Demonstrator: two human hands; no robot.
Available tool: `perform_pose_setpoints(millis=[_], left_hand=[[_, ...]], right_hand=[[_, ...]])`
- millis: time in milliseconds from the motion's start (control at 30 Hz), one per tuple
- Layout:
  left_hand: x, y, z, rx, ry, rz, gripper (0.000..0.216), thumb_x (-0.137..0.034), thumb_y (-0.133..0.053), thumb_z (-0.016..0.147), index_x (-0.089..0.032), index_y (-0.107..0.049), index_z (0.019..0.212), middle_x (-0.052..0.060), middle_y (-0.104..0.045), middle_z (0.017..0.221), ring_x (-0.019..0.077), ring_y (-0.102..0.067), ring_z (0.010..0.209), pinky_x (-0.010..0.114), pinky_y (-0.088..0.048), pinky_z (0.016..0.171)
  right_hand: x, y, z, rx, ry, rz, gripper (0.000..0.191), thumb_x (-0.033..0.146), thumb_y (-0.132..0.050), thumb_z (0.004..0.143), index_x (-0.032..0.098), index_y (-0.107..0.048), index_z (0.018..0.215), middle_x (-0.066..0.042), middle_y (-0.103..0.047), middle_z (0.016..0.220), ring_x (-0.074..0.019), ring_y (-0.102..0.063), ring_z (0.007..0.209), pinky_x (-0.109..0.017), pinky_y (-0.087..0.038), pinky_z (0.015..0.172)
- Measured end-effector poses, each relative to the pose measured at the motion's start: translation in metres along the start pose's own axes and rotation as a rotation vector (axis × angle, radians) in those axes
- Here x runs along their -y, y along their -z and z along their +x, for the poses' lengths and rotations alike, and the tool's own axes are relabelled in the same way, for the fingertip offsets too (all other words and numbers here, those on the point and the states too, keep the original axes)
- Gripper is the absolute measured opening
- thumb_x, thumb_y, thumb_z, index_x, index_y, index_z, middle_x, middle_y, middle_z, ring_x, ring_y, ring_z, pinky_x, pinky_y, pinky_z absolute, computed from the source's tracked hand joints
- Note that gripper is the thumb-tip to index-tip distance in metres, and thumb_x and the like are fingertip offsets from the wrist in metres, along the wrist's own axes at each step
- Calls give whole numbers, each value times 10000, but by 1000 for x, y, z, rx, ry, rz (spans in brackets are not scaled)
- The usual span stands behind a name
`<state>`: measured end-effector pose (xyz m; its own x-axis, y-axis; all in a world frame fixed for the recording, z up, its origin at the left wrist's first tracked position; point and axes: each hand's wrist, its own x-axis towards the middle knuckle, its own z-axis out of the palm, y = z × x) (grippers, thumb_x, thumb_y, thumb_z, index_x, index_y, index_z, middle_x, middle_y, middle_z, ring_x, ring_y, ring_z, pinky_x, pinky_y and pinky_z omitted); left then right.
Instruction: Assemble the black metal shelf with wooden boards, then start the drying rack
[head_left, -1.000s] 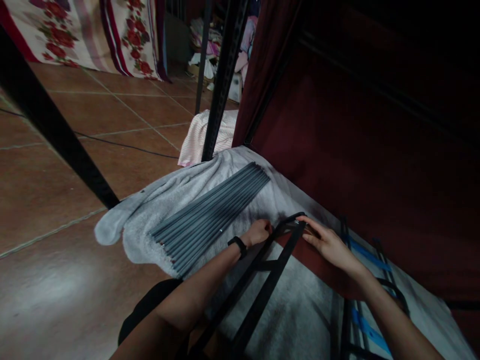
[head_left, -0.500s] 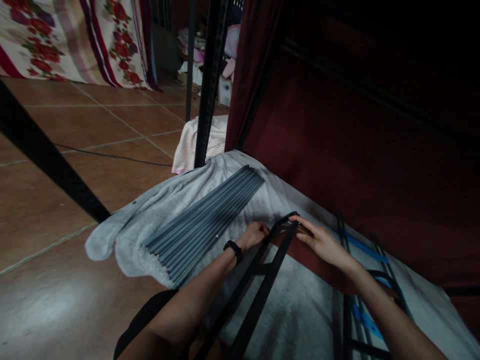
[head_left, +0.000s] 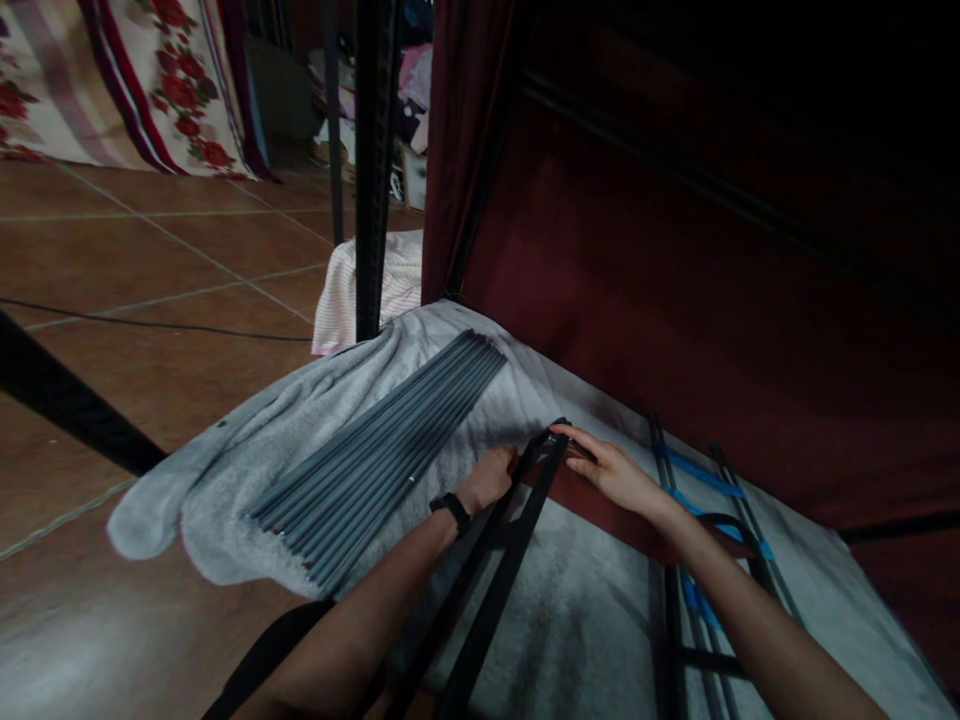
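Observation:
A black metal frame piece [head_left: 495, 570] made of two bars runs from the bottom centre up to a rounded end near the middle. My left hand [head_left: 491, 478], with a black wristband, is curled closed against the left side of that end. My right hand [head_left: 611, 470] rests on the right side of the end, fingers stretched along the bar and pressed to it. Both sit over a grey fleece blanket [head_left: 600, 620]. A bundle of several grey rods [head_left: 375, 455] lies on the blanket just left of my left hand.
A dark red fabric panel [head_left: 675, 300] rises on the right. Black frames with blue tape [head_left: 697, 520] lie at the lower right. Black upright posts [head_left: 371, 170] stand behind the blanket; a slanted black bar [head_left: 67, 405] crosses the left. Tiled floor [head_left: 112, 260], a cable and flowered cloth lie beyond.
The view has swung so everything drifts left and slightly down. Both hands stay on the end of the black frame piece with little change in grip.

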<state>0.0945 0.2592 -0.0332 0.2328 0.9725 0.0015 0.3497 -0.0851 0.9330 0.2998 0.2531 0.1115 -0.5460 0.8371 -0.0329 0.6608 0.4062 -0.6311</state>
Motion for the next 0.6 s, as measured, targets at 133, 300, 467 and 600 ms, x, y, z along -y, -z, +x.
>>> perform_pose_setpoints(millis=[133,300,467,600], left_hand=[[3,1,1,31,10,68,218,22,-586,733,-194,-622,724,12,-607,698,174,-564,702,281,-398,715],[-14,17,8,-78,60,25,150,-114,-620,847,-192,-659,725,21,-623,692,180,-576,711,275,-422,727],[-52,26,12,7,2,-482,236,-364,-606,955,-172,-709,864,26,-669,772,153,-605,710,247,-457,693],[-67,16,10,-29,-19,-544,231,-342,-655,923,-160,-682,782,-14,-603,661,123,-535,617,235,-429,628]], right_hand=[[-11,-6,4,1,-29,78,641,235,-542,940,314,-470,1572,-39,-658,1496,-213,-610,1402,-442,-447,1218],[-14,-9,2,-29,-57,-19,647,294,-542,967,253,-382,1593,-85,-764,1271,-251,-729,1194,-462,-542,1089],[-9,-17,-8,-167,-163,-196,397,401,-547,996,281,-515,1373,-62,-785,1120,-284,-760,1002,-447,-567,919],[-7,-22,-10,-206,-186,-259,238,404,-518,1012,310,-579,1222,-28,-788,1073,-281,-757,991,-411,-549,883]])
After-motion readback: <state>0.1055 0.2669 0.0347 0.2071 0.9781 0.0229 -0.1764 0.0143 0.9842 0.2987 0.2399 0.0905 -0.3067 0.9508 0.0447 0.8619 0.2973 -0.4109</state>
